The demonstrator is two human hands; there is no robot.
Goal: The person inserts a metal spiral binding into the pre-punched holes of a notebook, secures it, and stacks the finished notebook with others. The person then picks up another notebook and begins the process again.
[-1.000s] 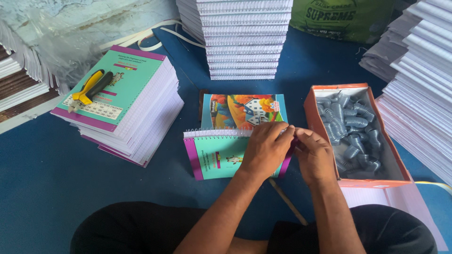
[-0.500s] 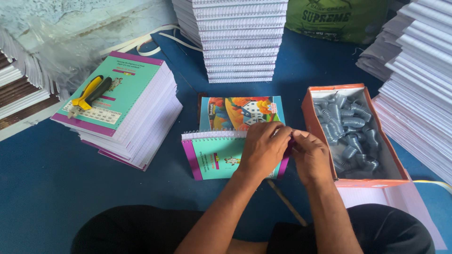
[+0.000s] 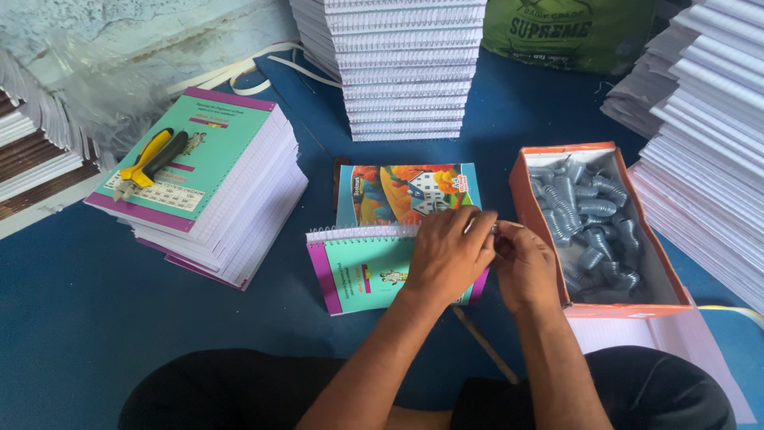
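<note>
A teal and purple notebook (image 3: 362, 271) lies on the blue floor in front of me, with a white spiral wire (image 3: 358, 232) along its top edge. My left hand (image 3: 447, 253) rests on the notebook's right part, fingers curled at the wire's right end. My right hand (image 3: 525, 263) meets it there, pinching the same wire end. Behind the notebook lies a colourful book cover (image 3: 407, 191) showing a house.
An orange box (image 3: 525, 179) of grey wire coils stands at my right. A stack of unbound teal notebooks (image 3: 208, 187) at left carries yellow-handled pliers (image 3: 150, 159). Tall stacks of bound notebooks (image 3: 406, 68) stand behind and at right (image 3: 700, 135). A green sack (image 3: 569, 28) lies at the back.
Both hands stay at the wire's right end with only small finger shifts. The view has drifted slightly; nothing else has moved.
</note>
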